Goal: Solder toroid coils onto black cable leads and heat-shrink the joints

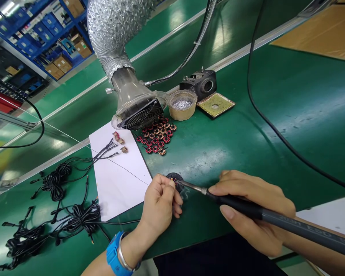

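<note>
Right hand [264,193] wrapped round the soldering iron [255,211], left hand [159,199] pinching thin wire [135,175].
Looks mid-joint to me; next move probably wants steadiness.

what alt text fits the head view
A right hand holds a soldering iron at a round black part on a green bench, the left hand pinching thin wire beside it. Beyond are striped rings and a fan hood; black cables lie left.

Silver duct [115,32], blue shelving [55,38], cardboard boxes [63,63], brown sheet [322,32]
</note>
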Demonstrator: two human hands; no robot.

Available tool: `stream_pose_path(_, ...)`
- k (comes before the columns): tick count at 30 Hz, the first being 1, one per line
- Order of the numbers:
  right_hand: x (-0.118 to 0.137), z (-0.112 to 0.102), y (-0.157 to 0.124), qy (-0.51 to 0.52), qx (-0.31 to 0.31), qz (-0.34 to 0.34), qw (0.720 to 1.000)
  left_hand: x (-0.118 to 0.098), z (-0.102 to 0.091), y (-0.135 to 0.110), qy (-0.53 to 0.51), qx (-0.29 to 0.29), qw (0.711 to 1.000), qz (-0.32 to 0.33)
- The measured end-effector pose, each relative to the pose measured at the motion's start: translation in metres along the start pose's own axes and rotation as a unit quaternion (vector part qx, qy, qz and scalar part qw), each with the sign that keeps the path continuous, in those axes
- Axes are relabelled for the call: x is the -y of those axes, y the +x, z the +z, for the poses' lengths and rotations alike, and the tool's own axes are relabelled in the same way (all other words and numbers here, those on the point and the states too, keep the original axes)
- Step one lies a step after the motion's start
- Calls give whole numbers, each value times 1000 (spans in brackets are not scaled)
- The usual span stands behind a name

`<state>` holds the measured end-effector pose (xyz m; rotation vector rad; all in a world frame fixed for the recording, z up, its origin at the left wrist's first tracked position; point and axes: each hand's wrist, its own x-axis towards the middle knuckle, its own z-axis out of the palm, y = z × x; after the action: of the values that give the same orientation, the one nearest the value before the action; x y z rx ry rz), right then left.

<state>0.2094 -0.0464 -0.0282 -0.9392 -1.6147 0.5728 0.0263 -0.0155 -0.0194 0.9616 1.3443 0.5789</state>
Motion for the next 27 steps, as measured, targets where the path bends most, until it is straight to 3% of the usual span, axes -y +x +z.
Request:
stream_pose_path(19, -6, -5, 7, -10, -43, -46, 998, 2, -3, 0, -7, 10, 1000, 2)
stream_pose_path(24, -16, -21, 45, -91, -25, -50, 994, 3, -11, 1, 20, 28, 999, -2)
stream_pose_path(27, -41, -30, 76, -162, -54, -76, 982, 2, -19, -2, 62, 43, 997, 7)
